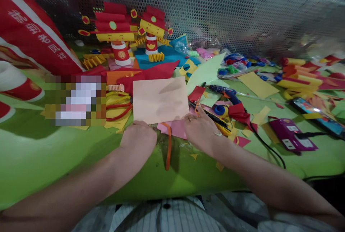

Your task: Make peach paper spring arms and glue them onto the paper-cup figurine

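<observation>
A pale peach sheet of paper (160,100) lies in front of me, tilted slightly, over coloured scraps. My left hand (139,136) is closed at its lower left corner, with the fingertips hidden behind the knuckles. At the lower right corner my right hand (201,127) grips the sheet, its fingers curled around the edge. Just below the sheet are a pink piece of paper (175,129) and a narrow orange strip (168,149). Scissors with red and yellow handles (118,106) lie left of the sheet.
Two red and yellow paper figures (122,52) stand behind the sheet. To the right are a blue glue gun (229,93), a purple power bank (292,136) with a black cable, and a phone (318,117). Paper cups (20,82) are at left. Perforated metal mesh (215,5) rises behind the green table (107,156).
</observation>
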Demonstrator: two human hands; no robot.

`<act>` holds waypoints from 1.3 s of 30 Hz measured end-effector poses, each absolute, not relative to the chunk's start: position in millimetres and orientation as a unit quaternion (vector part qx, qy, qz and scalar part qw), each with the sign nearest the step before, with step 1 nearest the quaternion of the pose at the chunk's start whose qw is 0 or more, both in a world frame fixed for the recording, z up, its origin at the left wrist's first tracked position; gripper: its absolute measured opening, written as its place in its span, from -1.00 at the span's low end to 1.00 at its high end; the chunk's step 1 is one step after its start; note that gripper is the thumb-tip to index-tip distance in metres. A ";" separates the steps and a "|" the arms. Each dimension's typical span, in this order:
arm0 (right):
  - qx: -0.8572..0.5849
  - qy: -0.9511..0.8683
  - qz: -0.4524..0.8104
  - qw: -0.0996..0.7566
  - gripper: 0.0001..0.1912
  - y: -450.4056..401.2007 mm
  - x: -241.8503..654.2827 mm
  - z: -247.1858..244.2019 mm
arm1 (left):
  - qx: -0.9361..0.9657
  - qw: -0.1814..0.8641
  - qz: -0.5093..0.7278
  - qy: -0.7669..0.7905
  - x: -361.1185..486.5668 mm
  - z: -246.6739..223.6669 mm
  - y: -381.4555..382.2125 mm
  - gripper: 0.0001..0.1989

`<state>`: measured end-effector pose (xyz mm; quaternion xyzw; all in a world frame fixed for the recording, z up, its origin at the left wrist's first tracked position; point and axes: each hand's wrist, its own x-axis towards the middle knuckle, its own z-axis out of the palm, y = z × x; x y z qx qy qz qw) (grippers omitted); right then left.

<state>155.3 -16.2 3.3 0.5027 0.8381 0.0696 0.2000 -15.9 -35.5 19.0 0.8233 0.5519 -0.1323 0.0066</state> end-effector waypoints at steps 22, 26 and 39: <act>0.453 0.874 0.049 0.169 -0.55 -21.4 144.1 6.6 | 0.845 -0.105 -0.175 0.494 -4.1 14.0 -35.3 -0.62; 0.498 0.848 0.075 0.165 -0.56 -20.8 156.2 -2.5 | 0.818 -0.099 -0.195 0.532 -12.9 15.4 -36.0 -0.63; 0.514 0.848 0.043 0.120 -0.64 -7.8 159.5 8.1 | 0.860 -0.064 -0.111 0.494 -15.8 18.2 -26.0 -0.72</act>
